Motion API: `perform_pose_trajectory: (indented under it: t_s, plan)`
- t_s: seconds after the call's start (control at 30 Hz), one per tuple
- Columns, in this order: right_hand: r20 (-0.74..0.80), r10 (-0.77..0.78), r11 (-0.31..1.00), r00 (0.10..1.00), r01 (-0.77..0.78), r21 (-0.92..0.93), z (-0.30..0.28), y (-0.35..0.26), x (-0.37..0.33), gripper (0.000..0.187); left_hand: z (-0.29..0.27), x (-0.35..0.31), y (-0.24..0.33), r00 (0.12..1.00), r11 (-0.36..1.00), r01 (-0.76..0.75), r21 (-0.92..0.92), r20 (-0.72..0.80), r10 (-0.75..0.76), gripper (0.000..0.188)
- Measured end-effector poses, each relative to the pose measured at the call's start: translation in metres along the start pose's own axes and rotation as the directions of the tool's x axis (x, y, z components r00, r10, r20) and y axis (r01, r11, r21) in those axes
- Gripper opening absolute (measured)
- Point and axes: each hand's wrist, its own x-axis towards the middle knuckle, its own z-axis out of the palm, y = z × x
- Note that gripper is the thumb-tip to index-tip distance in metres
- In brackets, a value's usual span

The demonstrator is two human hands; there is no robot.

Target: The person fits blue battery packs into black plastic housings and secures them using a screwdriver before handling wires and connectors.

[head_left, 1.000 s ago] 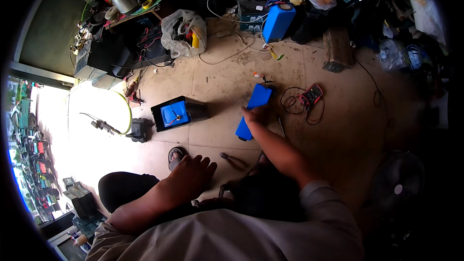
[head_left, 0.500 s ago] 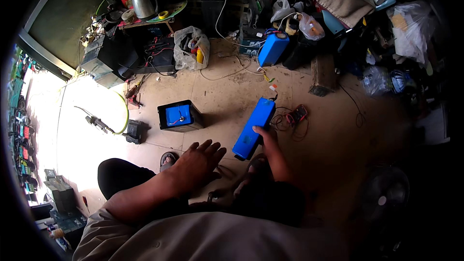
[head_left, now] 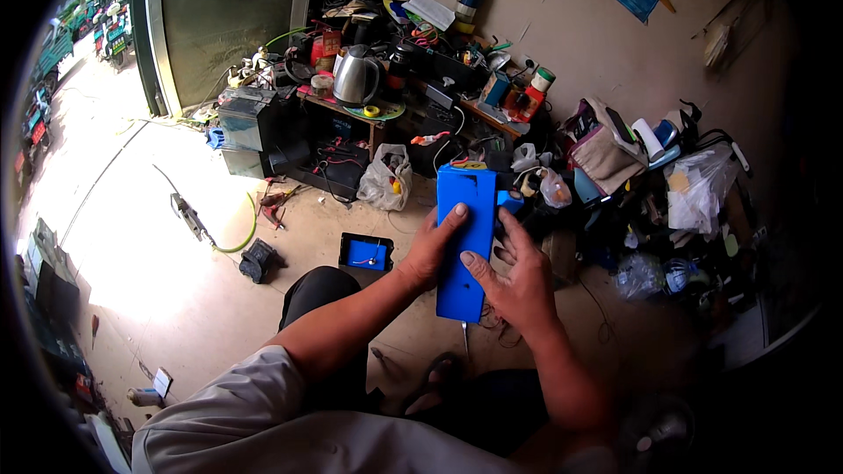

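Note:
A long blue shrink-wrapped battery pack [head_left: 465,246] is held upright in front of me, its broad face toward me. My left hand [head_left: 430,250] grips its left edge, thumb on the face and fingers behind. On the other side, my right hand [head_left: 520,281] has its thumb pressed on the lower face, with the fingers along the right edge. A thin light-coloured lead [head_left: 465,340] hangs below the pack. Beyond my left forearm, an open black case [head_left: 344,250] on the floor holds another blue pack [head_left: 369,253] with a small wire on top.
A steel kettle [head_left: 356,76] stands on a cluttered low table. A plastic bag [head_left: 386,180] sits beneath it. Pliers [head_left: 277,202], a black block [head_left: 261,261] and a cable with a connector [head_left: 189,217] lie on the floor at left. Bags and a beige cloth [head_left: 606,154] are piled at right.
The battery pack has been raised closer and turned more upright. My left hand, empty before, now grips it alongside my right. The view has tilted up, showing more wall and doorway.

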Motion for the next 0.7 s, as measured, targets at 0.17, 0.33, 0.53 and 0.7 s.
perform_pose_trajectory:
  t_s: [0.17,0.33,0.53,0.7]
  plan:
    - [-0.208,-0.113,0.904,0.972,0.187,0.384,0.025,-0.012,0.023,0.081,-0.008,-0.017,-0.001,0.986,0.977,0.124,-0.174,0.131,-0.102,0.092]
    - [-0.222,0.002,0.896,0.975,0.097,0.434,0.029,-0.008,0.012,0.073,-0.011,-0.031,-0.007,0.945,0.944,0.269,-0.191,0.242,-0.221,0.095]
    - [-0.318,-0.032,0.954,0.947,0.124,0.272,0.029,-0.009,0.014,0.06,-0.008,-0.035,-0.015,0.944,0.945,0.276,-0.175,0.233,-0.232,0.093]
    - [-0.426,-0.063,0.993,0.903,0.099,0.063,0.037,-0.009,0.013,0.054,-0.001,-0.04,-0.016,0.953,0.949,0.265,-0.17,0.192,-0.232,0.094]
